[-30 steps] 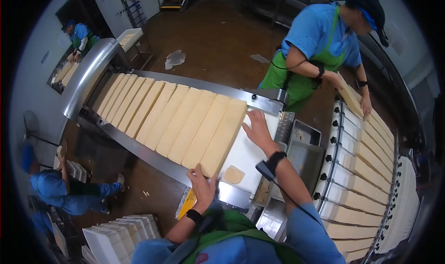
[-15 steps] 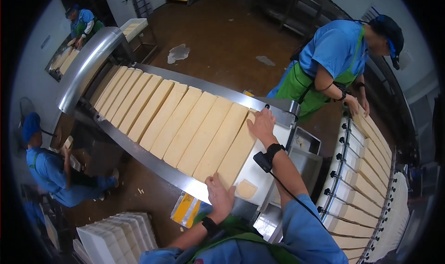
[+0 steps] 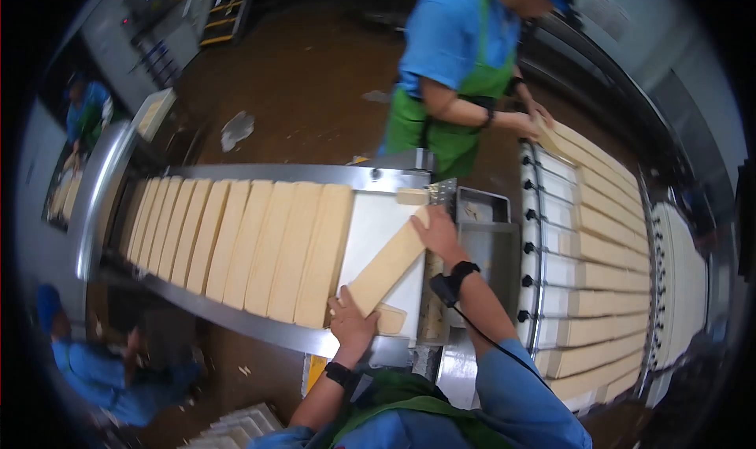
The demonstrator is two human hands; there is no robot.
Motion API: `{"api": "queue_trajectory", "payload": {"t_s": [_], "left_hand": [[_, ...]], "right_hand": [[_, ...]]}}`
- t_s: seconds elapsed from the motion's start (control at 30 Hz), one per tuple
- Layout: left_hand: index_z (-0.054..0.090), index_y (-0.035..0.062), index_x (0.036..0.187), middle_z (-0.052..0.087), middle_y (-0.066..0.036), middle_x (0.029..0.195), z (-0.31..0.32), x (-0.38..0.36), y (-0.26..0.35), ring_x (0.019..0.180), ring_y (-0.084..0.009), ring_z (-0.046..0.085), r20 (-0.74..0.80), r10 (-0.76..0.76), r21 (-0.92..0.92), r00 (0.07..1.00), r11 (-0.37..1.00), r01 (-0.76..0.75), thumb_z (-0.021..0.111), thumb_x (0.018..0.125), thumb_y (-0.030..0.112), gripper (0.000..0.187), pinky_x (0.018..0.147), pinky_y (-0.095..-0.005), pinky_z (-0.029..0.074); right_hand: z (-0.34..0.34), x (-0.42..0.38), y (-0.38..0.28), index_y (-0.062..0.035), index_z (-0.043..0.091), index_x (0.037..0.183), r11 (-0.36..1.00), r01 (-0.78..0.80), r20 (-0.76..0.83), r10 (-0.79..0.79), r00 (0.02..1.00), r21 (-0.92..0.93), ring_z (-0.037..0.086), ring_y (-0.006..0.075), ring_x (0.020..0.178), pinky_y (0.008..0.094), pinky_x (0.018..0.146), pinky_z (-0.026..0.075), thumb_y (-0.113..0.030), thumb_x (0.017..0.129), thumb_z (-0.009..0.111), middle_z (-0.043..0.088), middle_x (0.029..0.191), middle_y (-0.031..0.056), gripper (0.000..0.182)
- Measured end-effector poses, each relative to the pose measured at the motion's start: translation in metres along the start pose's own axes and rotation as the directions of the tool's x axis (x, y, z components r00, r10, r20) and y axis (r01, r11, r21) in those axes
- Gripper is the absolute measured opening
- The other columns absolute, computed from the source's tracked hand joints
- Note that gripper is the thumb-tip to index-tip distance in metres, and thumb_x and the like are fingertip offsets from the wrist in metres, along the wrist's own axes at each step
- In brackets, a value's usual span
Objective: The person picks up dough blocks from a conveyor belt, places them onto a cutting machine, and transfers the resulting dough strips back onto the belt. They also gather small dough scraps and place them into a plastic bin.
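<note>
One long pale-yellow slab [image 3: 388,265], perhaps dough or cheese, lies slantwise on the white conveyor belt [image 3: 372,217]. My left hand [image 3: 353,323] grips its near end, and my right hand [image 3: 439,235] has its fingers round the far end. To the left of it stands a tight row of similar slabs [image 3: 260,244], side by side. A flat trimmed piece [image 3: 391,320] rests on the belt beside my left hand. Beyond my right hand, a small block [image 3: 412,197] sits at the belt's far edge.
A second conveyor [image 3: 551,268] with spaced slabs runs on the right, where a co-worker [image 3: 449,63] handles a slab. Metal trays [image 3: 484,248] fill the gap between the lines. A curved metal hood [image 3: 102,205] covers the left end. Another person [image 3: 110,362] is at lower left.
The end slab has come away from the row and moved right, turned at an angle between my hands. My view has swung to the right. The co-worker still handles a slab.
</note>
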State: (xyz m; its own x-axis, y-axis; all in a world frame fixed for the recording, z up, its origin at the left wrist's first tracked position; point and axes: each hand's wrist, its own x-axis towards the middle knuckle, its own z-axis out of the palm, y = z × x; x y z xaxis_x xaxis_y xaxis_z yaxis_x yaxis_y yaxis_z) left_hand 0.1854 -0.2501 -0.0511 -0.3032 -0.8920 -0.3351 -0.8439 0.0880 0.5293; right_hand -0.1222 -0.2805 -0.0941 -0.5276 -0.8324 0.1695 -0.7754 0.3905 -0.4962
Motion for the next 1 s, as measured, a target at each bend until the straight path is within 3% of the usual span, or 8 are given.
{"api": "queue_trajectory", "payload": {"t_s": [0.03,0.23,0.37,0.53,0.63,0.77,0.9,1.0], "left_hand": [[0.032,0.0039,0.156,0.044,-0.025,0.141,0.005,0.0,-0.002,0.125,-0.0438,0.055,0.02,0.047,0.017,0.999,0.999,-0.047,0.09,0.073,0.031,0.105,0.099,-0.0504,0.052],[0.047,0.0082,0.143,0.049,-0.022,0.135,0.026,-0.017,0.007,0.128,-0.0441,0.051,-0.236,0.35,0.064,0.907,0.937,-0.345,0.091,0.067,0.011,0.088,0.107,-0.0502,0.045],[0.046,0.0073,0.145,0.048,-0.022,0.137,0.03,-0.059,0.072,0.129,-0.0435,0.05,-0.15,0.6,-0.042,0.786,0.79,-0.611,0.087,0.071,0.007,0.085,0.107,-0.0498,0.045],[0.043,0.0061,0.149,0.042,-0.025,0.137,0.059,-0.193,0.185,0.127,-0.0468,0.049,0.246,0.923,-0.236,0.295,0.353,-0.906,0.081,0.076,0.005,0.083,0.105,-0.0499,0.045],[0.038,0.0063,0.152,0.039,-0.027,0.135,0.083,-0.254,0.195,0.123,-0.0479,0.049,0.445,0.887,-0.405,0.12,0.319,-0.857,0.081,0.078,0.007,0.086,0.104,-0.0497,0.046],[0.029,0.0049,0.154,0.036,-0.029,0.129,0.122,-0.309,0.181,0.117,-0.0486,0.05,0.626,0.77,-0.552,-0.122,0.328,-0.766,0.082,0.081,0.011,0.091,0.103,-0.049,0.047],[0.024,0.0004,0.154,0.035,-0.029,0.129,0.173,-0.331,0.157,0.114,-0.0506,0.051,0.751,0.628,-0.533,-0.203,0.396,-0.748,0.08,0.087,0.022,0.09,0.102,-0.049,0.048],[0.024,0.0015,0.154,0.035,-0.03,0.13,0.193,-0.345,0.157,0.112,-0.0521,0.053,0.75,0.644,-0.516,-0.152,0.425,-0.744,0.077,0.089,0.022,0.087,0.1,-0.05,0.05]], "right_hand": [[-0.008,-0.006,-0.005,0.0006,0.066,0.12,0.993,-0.09,0.042,0.087,0.995,0.075,0.065,0.0441,0.11,0.0494,0.098,0.052,-0.047,0.095,0.067,0.067,0.118,0.0268,0.054],[-0.071,-0.105,0.012,0.0031,0.059,0.128,0.978,-0.188,-0.38,0.208,0.901,0.09,0.061,0.0441,0.108,0.0514,0.093,0.049,-0.04,0.093,0.071,0.064,0.113,0.0239,0.057],[-0.177,-0.21,0.027,0.0011,0.057,0.13,0.93,-0.304,-0.681,0.36,0.638,0.206,0.058,0.0427,0.109,0.0513,0.097,0.047,-0.032,0.092,0.072,0.061,0.115,0.0225,0.053],[-0.299,-0.413,0.098,0.0039,0.065,0.118,0.798,-0.55,-0.929,0.356,0.098,0.248,0.064,0.0427,0.103,0.0466,0.092,0.052,-0.022,0.096,0.069,0.066,0.109,0.0244,0.034],[-0.334,-0.512,0.13,0.0015,0.066,0.121,0.689,-0.659,-0.914,0.405,0.007,0.3,0.068,0.0399,0.105,0.045,0.093,0.053,-0.023,0.101,0.062,0.069,0.112,0.0209,0.032],[-0.344,-0.597,0.165,-0.0006,0.068,0.118,0.568,-0.728,-0.818,0.575,0.017,0.384,0.069,0.0395,0.109,0.0455,0.095,0.053,-0.03,0.102,0.059,0.071,0.114,0.0219,0.035],[-0.341,-0.631,0.185,-0.0015,0.07,0.115,0.479,-0.813,-0.669,0.726,0.156,0.33,0.069,0.0415,0.108,0.0467,0.094,0.053,-0.035,0.102,0.059,0.073,0.113,0.0211,0.037],[-0.34,-0.634,0.22,-0.0008,0.068,0.118,0.476,-0.861,-0.61,0.741,0.283,0.179,0.066,0.0429,0.109,0.0494,0.1,0.049,-0.036,0.1,0.06,0.071,0.11,0.023,0.04]]}}
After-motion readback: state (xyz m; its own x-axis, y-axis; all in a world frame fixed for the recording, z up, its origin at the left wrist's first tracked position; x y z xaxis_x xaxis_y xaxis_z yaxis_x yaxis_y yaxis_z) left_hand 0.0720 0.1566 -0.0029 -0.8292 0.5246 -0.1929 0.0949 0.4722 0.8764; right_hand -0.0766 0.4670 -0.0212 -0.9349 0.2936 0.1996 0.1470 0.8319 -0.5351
